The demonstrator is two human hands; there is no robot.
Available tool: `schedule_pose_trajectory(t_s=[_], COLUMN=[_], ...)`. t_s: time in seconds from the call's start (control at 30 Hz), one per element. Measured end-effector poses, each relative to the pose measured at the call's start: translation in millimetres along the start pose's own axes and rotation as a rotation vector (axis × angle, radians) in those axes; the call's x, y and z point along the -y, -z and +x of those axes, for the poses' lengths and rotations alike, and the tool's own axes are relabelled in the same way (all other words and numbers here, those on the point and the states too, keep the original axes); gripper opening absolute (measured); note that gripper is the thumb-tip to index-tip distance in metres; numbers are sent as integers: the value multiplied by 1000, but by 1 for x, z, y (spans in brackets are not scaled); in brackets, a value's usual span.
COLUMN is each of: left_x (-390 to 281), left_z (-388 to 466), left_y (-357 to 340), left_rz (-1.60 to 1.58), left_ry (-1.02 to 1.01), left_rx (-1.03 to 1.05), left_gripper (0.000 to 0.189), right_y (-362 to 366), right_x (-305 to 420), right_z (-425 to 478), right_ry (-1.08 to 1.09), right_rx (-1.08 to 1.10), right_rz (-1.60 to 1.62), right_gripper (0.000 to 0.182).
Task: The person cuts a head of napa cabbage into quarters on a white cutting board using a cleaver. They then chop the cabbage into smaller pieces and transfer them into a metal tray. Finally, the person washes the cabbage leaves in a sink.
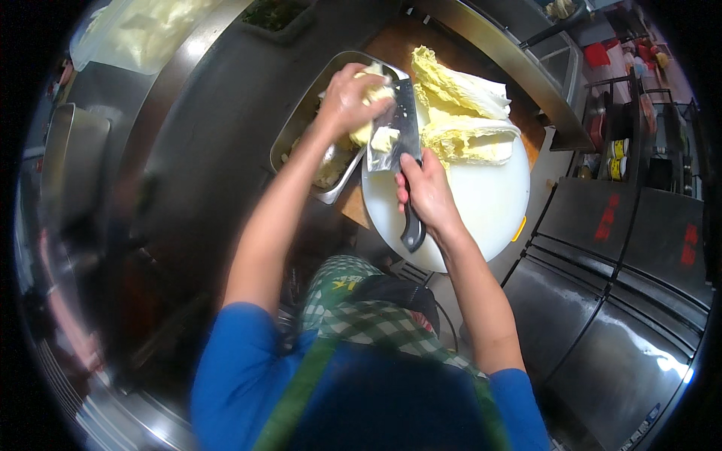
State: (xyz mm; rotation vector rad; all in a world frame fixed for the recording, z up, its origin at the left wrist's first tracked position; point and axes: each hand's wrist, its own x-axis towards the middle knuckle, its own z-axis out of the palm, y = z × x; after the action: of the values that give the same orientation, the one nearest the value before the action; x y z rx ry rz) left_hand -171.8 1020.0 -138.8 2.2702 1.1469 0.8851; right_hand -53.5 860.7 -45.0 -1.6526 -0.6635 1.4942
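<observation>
My right hand (pixel 427 189) grips the black handle of a cleaver (pixel 409 118), its wide blade tilted at the board's left edge. A pale piece of cut cabbage (pixel 385 139) lies against the blade. Over a rectangular stainless steel pan (pixel 287 134), my left hand (pixel 353 98) curls around a clump of cut napa cabbage (pixel 374 76). More cut cabbage (pixel 330 172) lies in the pan, partly hidden by my forearm. Two large napa cabbage sections (pixel 459 90) (pixel 471 141) rest on the far part of a round white cutting board (pixel 451 208).
A clear bag of pale food (pixel 152 34) and a container of greens (pixel 276 17) stand at the far left. Below the bag is a deep steel container (pixel 76 163). Steel cabinets with red writing (pixel 586 220) line the right. A yellow clip-like piece (pixel 519 229) sits at the board's edge.
</observation>
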Motion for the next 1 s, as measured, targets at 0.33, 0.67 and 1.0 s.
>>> schedule_pose_trajectory(t_s=[0.33,0.67,1.0], left_x=[-41,-93,-72], left_z=[-78,-116,-62], left_y=[-37,-102,-104], left_rz=[-324,-157,38], left_ry=[123,35,-191], left_rx=[-77,-30,374], left_gripper=[31,50,81], right_y=[120,167,170], right_x=[-72,-164,-153], right_z=[-91,-106,-76], right_ry=[176,-56,20], right_rx=[-389,-357,-255], right_rz=[-209,3,-137], right_gripper=[13,13,20])
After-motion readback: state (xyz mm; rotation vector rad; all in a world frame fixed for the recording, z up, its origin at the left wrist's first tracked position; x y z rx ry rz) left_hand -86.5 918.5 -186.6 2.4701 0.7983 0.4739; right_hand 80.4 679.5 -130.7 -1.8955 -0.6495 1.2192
